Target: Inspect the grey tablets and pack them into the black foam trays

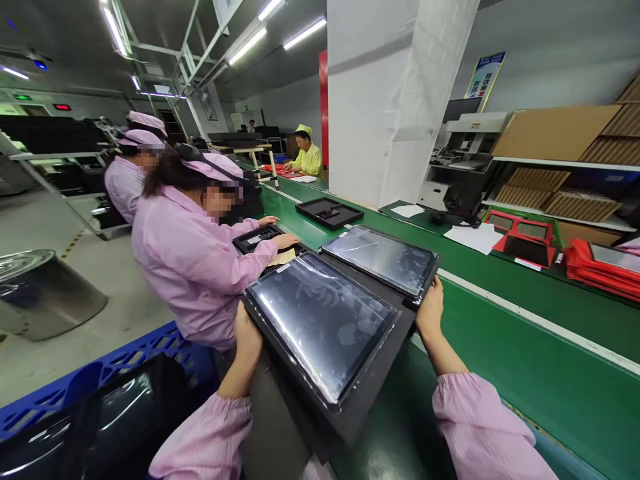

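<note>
A black foam tray (pixel 367 393) carries two film-covered flat screens, each with a black border. The nearer screen (pixel 325 320) lies on the left side of the tray, and the farther screen (pixel 383 257) lies beyond it to the right. My left hand (pixel 247 337) grips the tray's left edge, its fingers partly hidden underneath. On the right edge, my right hand (pixel 430 310) is closed round the tray, fingertips by the corner of the farther screen. The tray is held at a tilt over the green bench.
A co-worker in pink (pixel 193 250) sits close on the left, hands at a small black tray (pixel 257 238). Another black tray (pixel 330 212) lies on the green conveyor (pixel 500 327). A blue crate (pixel 145 347) with black-framed screens stands lower left. Red frames (pixel 525 237) lie at right.
</note>
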Tool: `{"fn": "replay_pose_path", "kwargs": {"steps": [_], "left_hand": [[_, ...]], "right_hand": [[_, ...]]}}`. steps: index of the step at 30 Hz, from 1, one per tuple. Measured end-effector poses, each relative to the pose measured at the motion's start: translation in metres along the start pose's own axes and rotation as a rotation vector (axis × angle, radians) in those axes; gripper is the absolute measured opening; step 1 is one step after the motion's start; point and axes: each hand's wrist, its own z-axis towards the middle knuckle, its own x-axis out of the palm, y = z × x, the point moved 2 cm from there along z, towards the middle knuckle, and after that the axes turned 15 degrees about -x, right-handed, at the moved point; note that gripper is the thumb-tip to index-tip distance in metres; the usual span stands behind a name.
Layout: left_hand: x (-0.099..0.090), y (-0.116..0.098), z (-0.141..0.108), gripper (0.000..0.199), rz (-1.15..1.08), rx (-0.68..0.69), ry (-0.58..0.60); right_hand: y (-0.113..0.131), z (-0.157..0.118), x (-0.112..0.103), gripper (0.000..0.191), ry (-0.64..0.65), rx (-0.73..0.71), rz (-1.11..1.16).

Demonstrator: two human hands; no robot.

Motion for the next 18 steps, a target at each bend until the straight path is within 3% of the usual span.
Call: {"fn": "replay_pose_path", "kwargs": {"steps": [4,7,10,13,16,18], "left_hand": [[-0.024,-0.029,-0.011,0.011,0.059,0.016,-0.031],[-0.047,-0.049,-0.016,0.017,0.059,0.027,-0.081],[-0.050,-0.066,-0.019,0.035,0.027,0.033,-0.047],[-0.040,-0.077,-0.033,0.040,0.042,0.056,-0.029],[-0.039,-0.083,-0.067,0.041,0.075,0.076,-0.080],[-0.046,-0.083,-0.101,0.047,0.083,0.085,-0.071]], "right_hand": [[0.027,-0.001,-0.035,0.067,0.102,-0.023,-0.030],[0.050,-0.022,-0.078,0.059,0.144,-0.040,-0.006],[0.063,-0.062,-0.112,0.058,0.245,0.147,0.258],[0.075,-0.108,-0.124,0.065,0.417,0.363,0.561],[0.092,-0.145,-0.129,0.067,0.512,0.472,0.806],[0.102,-0.160,-0.136,0.065,0.464,0.514,0.971]]}}
